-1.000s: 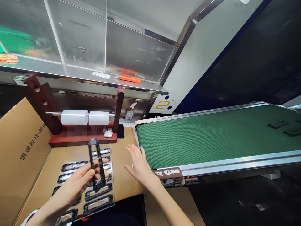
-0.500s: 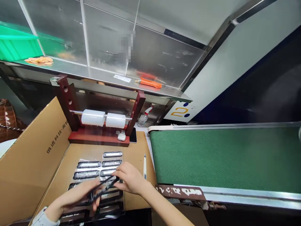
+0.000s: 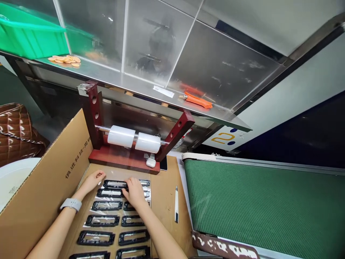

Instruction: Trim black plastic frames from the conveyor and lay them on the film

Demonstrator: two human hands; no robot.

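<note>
Black frames (image 3: 96, 243) with light openings are laid in two columns on clear film (image 3: 115, 175), which is spread over a cardboard sheet (image 3: 161, 187) on the tabletop; the nearest row is cut off by the lower picture edge. A light wristband (image 3: 70, 204) is worn above the left hand. The two hands are held apart. By the right hand (image 3: 136, 196), the right ends of the two farthest frames in the left column are partly covered, its thumb and fingers slightly spread; whether either frame is gripped cannot be told. The left hand (image 3: 96, 177) is placed just beyond the upper left corner of the rows, its fingers curled together; whether the film edge is pinched there cannot be told. To the right, a white cutter (image 3: 176, 205) is laid on the cardboard, near the green conveyor belt (image 3: 256, 201). Farther back, two white rolls (image 3: 121, 136) are carried on the rod of a dark red stand (image 3: 118, 158). A white case (image 3: 151, 163) is set on its base, and a dark phone (image 3: 163, 163) is partly hidden behind it. On the metal shelf (image 3: 126, 82) beyond, an orange-handled tool (image 3: 198, 100), a paper label (image 3: 163, 91) and a green bin (image 3: 35, 39) are seen.
</note>
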